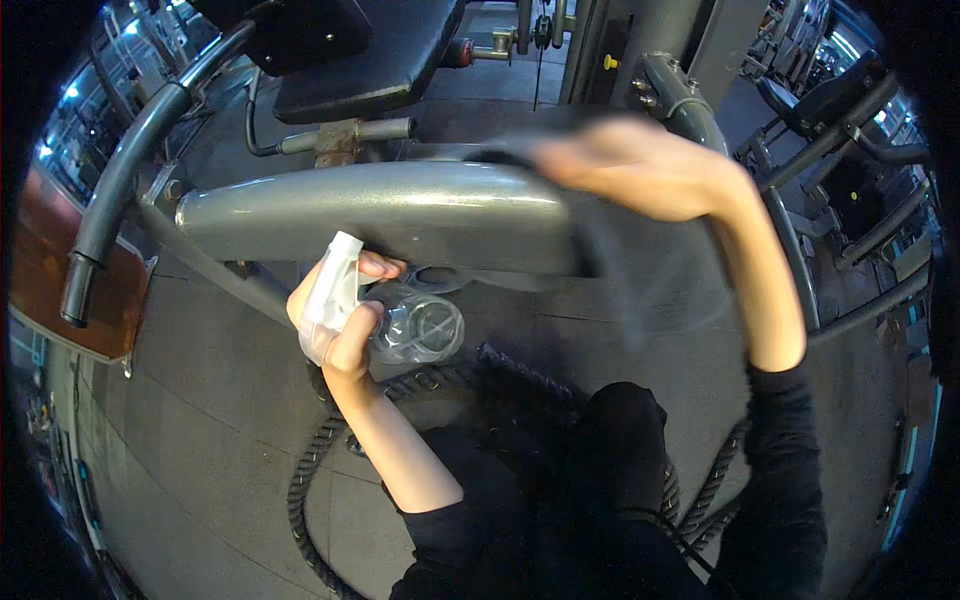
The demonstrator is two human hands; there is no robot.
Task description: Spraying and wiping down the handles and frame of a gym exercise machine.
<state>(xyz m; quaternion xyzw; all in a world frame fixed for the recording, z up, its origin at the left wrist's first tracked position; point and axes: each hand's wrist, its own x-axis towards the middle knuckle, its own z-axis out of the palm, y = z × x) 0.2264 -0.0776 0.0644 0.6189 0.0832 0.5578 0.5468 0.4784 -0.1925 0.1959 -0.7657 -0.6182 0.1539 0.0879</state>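
My left hand is closed around the white trigger head of a clear plastic spray bottle, which lies tilted with its base to the right. Just above it runs the thick grey metal tube of a gym machine. My right hand, blurred by motion, is at the right end of that tube, bent at the wrist. A dark, blurred cloth-like thing hangs below and around it; whether my fingers hold it I cannot tell.
A black padded seat is beyond the tube. A curved handle bar stands at the left, near a brown panel. A thick black rope lies on the floor around my legs. More gym machines stand at the right.
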